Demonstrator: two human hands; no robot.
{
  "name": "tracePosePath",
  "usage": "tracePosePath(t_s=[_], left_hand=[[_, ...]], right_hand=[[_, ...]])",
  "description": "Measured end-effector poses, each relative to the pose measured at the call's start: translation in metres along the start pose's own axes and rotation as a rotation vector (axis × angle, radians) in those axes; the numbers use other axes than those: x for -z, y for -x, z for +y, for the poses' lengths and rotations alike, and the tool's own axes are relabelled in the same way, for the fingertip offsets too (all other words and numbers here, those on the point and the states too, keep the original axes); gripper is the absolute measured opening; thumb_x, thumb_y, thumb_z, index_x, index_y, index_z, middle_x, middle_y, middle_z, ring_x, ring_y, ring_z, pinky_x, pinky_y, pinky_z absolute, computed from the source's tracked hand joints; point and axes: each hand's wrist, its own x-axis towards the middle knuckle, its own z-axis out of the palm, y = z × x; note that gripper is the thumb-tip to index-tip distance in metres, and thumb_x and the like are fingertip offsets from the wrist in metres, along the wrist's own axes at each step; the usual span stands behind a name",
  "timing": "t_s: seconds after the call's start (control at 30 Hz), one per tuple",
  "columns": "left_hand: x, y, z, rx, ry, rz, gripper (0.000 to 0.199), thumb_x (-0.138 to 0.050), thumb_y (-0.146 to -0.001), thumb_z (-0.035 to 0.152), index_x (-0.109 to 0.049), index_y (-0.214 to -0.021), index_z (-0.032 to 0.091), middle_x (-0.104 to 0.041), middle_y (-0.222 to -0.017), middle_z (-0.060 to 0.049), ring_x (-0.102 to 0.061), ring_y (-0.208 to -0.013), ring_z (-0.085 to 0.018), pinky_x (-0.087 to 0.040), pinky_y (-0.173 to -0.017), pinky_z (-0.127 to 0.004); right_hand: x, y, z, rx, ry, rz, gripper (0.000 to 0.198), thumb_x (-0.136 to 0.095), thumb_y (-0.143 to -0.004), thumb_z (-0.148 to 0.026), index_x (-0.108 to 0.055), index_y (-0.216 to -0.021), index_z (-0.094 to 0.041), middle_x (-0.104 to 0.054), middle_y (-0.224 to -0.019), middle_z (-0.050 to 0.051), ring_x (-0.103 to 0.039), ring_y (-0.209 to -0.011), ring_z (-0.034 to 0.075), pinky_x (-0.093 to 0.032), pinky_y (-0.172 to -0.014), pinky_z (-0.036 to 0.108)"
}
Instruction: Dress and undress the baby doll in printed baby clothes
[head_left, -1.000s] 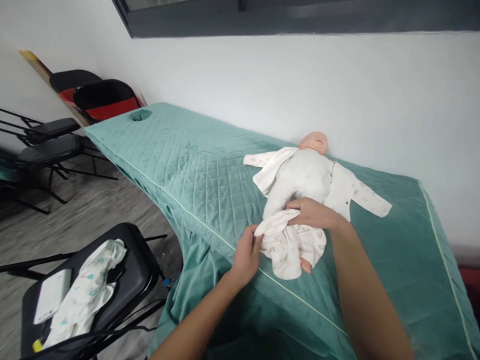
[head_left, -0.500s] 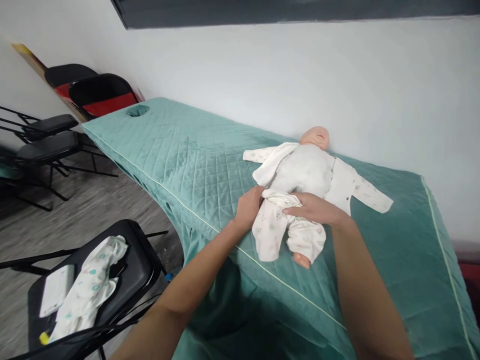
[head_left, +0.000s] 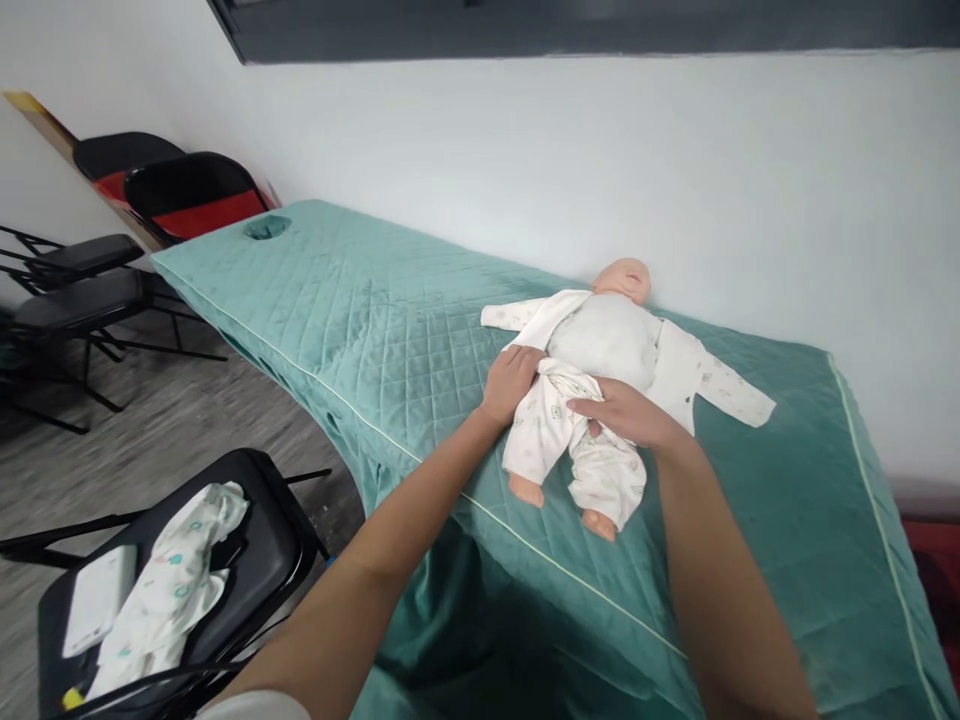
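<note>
Pale wall [head_left: 525,160] is met by one long side of a green quilted bed [head_left: 352,290], and on it a doll [head_left: 604,335] is laid, its head toward the wall. White patterned trousers [head_left: 611,475] are worn on its legs, and a white jacket [head_left: 675,375] is spread open about its trunk. At one hip the trousers are gripped by the left hand [head_left: 512,382], fingers closed on the cloth. Their front is touched by the right hand [head_left: 630,410], thumb laid across; whether cloth is pinched there cannot be told. Bare feet [head_left: 526,490] are set near the piped front edge [head_left: 536,548]; wide quilting is left toward the hole [head_left: 268,228], less rightward.
</note>
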Motion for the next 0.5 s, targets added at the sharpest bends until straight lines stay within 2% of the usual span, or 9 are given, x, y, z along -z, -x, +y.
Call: tracePosePath(t_s=[0.2, 0.4, 0.5], left_hand=[[-0.015, 0.002, -0.009, -0.046, -0.052, 0.096, 0.020, -0.046, -0.099, 0.024, -0.060, -0.110, 0.016, -0.070, -0.110, -0.011, -0.060, -0.102, -0.024, -0.046, -0.092, -0.036], [-0.014, 0.004, -0.009, -0.084, -0.038, 0.108, 0.020, -0.045, -0.100, 0.027, -0.059, -0.109, 0.016, -0.070, -0.106, -0.011, -0.060, -0.102, -0.024, -0.047, -0.090, -0.036], [-0.014, 0.006, -0.009, -0.100, -0.009, 0.127, 0.022, -0.044, -0.099, 0.026, -0.060, -0.108, 0.015, -0.070, -0.106, -0.012, -0.060, -0.101, -0.025, -0.046, -0.089, -0.037]], right_hand=[[-0.002, -0.003, 0.005, -0.020, -0.065, 0.042, 0.029, -0.064, -0.085, -0.048, -0.065, -0.095, -0.020, -0.065, -0.081, -0.001, -0.060, -0.061, 0.015, -0.048, -0.064, 0.031], [-0.003, 0.001, 0.000, 0.031, -0.131, 0.057, 0.034, -0.066, -0.084, -0.051, -0.066, -0.100, -0.021, -0.066, -0.087, 0.000, -0.057, -0.064, 0.015, -0.048, -0.066, 0.031], [0.003, 0.005, 0.004, 0.081, -0.171, 0.149, 0.038, -0.064, -0.084, -0.058, -0.066, -0.088, -0.020, -0.065, -0.079, 0.000, -0.058, -0.071, 0.017, -0.046, -0.068, 0.030]])
